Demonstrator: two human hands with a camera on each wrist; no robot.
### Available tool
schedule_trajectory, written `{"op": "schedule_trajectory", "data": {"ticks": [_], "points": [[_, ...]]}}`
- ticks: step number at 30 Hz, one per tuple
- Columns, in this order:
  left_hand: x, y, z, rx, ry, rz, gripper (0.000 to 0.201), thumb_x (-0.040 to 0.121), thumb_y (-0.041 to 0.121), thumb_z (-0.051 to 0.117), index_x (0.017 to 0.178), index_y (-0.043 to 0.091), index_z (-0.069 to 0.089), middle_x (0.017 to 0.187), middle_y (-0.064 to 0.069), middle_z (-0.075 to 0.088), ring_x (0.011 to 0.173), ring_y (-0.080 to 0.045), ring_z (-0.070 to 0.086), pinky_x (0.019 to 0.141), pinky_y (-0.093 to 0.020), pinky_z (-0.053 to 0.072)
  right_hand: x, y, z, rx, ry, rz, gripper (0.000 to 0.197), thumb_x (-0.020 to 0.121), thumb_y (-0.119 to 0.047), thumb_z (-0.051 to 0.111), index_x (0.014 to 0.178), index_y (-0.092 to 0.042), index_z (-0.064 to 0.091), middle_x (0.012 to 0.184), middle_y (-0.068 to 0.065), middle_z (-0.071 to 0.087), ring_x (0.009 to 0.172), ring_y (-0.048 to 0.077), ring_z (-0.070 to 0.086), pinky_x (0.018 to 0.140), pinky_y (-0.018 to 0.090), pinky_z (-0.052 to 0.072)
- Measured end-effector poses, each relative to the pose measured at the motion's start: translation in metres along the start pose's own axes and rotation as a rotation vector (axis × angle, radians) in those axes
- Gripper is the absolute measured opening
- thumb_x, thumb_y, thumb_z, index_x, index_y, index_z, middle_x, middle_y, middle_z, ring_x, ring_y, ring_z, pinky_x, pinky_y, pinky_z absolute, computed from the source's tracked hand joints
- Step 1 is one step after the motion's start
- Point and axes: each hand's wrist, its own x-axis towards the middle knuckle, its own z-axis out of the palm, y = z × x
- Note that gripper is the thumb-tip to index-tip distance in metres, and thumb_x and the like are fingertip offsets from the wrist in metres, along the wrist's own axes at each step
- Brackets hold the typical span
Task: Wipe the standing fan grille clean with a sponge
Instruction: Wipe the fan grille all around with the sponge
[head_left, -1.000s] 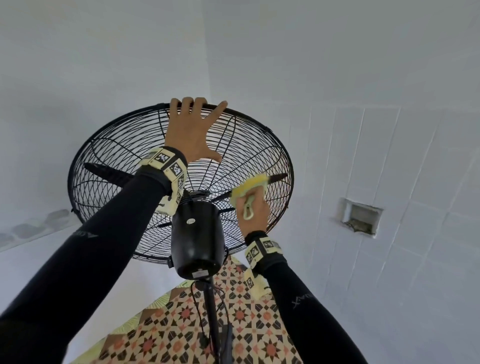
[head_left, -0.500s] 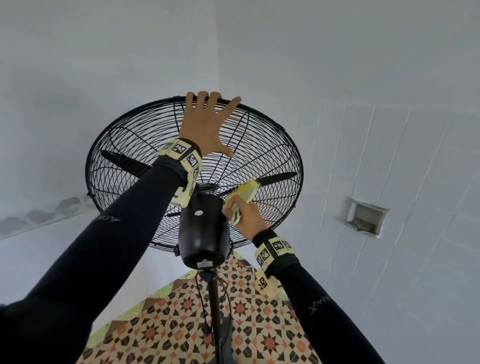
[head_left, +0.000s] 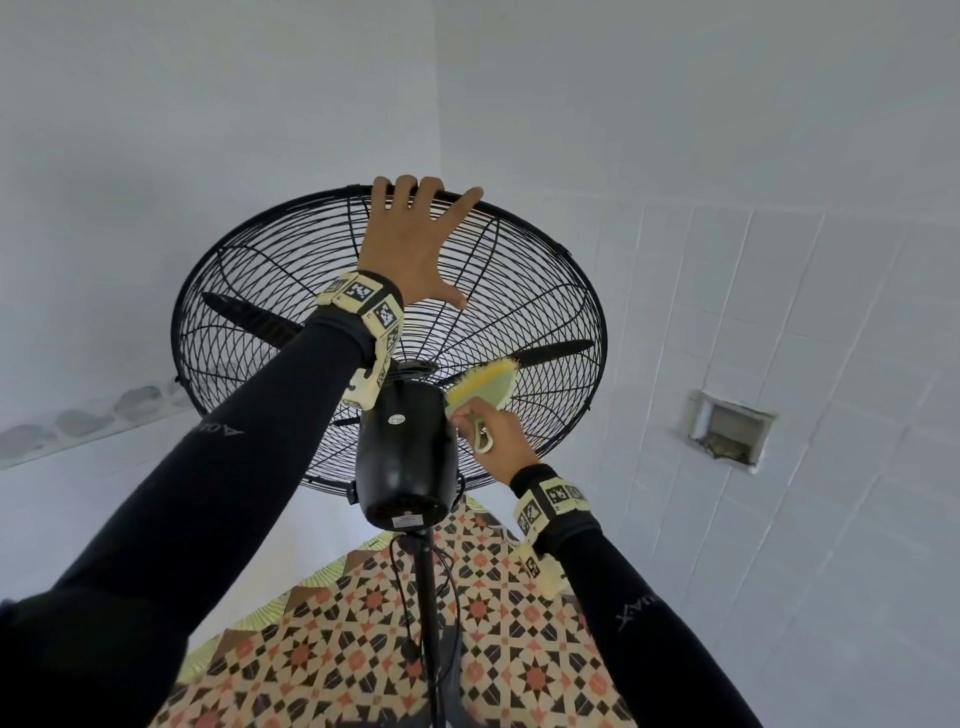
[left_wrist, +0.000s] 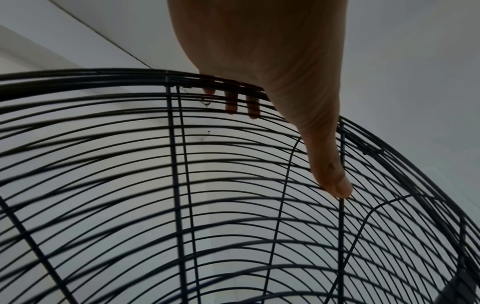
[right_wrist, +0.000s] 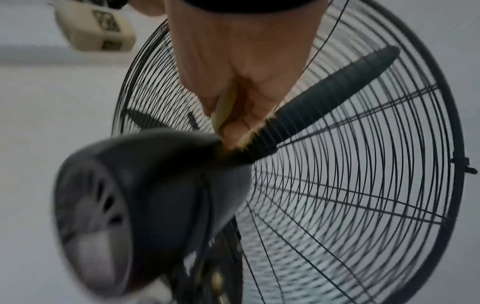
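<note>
Left hand (head_left: 415, 244): we hooked our fingers (left_wrist: 231, 102) over the fan grille (head_left: 519, 291) top rim.
Right hand (head_left: 498, 436): we clamped the yellow scrub brush (head_left: 480, 387); bristles against rear grille beside the motor housing (head_left: 408, 457).

Head view bright, even, edges bowed. Left wrist view dim, backlit. Right wrist view: motor housing (right_wrist: 145, 197) blurred.

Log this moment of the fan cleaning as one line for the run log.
left hand: grips grille top rim | right hand: holds yellow scrubber against rear grille beside motor housing | wiping under way
</note>
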Motion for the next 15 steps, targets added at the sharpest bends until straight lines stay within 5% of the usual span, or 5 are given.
{"op": "schedule_trajectory", "data": {"ticks": [3, 7, 11, 15], "points": [[0.000, 0.000, 0.000, 0.002, -0.002, -0.009, 0.137, 0.055, 0.091, 0.073, 0.164, 0.035, 0.011, 0.152, -0.016, 0.038, 0.138, -0.042, 0.037, 0.119, -0.064, 0.022, 0.007, -0.002, -0.010, 0.009, 0.068, -0.003, 0.010, 0.102, -0.018, 0.060, 0.105, -0.010, 0.065, 0.093, -0.001, 0.071, 0.074, 0.004, 0.065, 0.067, 0.016, 0.050], [0.003, 0.000, 0.002, -0.001, -0.005, -0.017, 0.137, 0.055, 0.091, 0.073, 0.164, 0.036, 0.010, 0.152, -0.016, 0.038, 0.139, -0.042, 0.036, 0.120, -0.064, 0.020, 0.003, -0.002, -0.009, -0.009, 0.310, 0.010, 0.006, 0.101, -0.018, 0.060, 0.105, -0.016, 0.063, 0.081, 0.001, 0.069, 0.067, 0.011, 0.065, 0.057, 0.022, 0.051], [0.002, -0.001, 0.003, -0.034, 0.003, -0.005, 0.138, 0.053, 0.090, 0.074, 0.164, 0.036, 0.012, 0.154, -0.017, 0.038, 0.139, -0.043, 0.035, 0.120, -0.065, 0.019, 0.006, 0.002, -0.015, -0.018, 0.048, -0.054, 0.008, 0.102, -0.021, 0.061, 0.102, -0.012, 0.063, 0.083, 0.003, 0.071, 0.068, 0.014, 0.068, 0.060, 0.027, 0.056], [0.003, 0.001, 0.003, -0.039, 0.007, -0.008, 0.138, 0.053, 0.090, 0.076, 0.163, 0.035, 0.013, 0.153, -0.017, 0.038, 0.139, -0.044, 0.036, 0.120, -0.065, 0.019, 0.012, 0.004, -0.028, -0.099, -0.064, -0.099, 0.012, 0.102, -0.022, 0.060, 0.101, -0.012, 0.066, 0.079, -0.003, 0.068, 0.065, 0.013, 0.065, 0.060, 0.018, 0.052]]}}
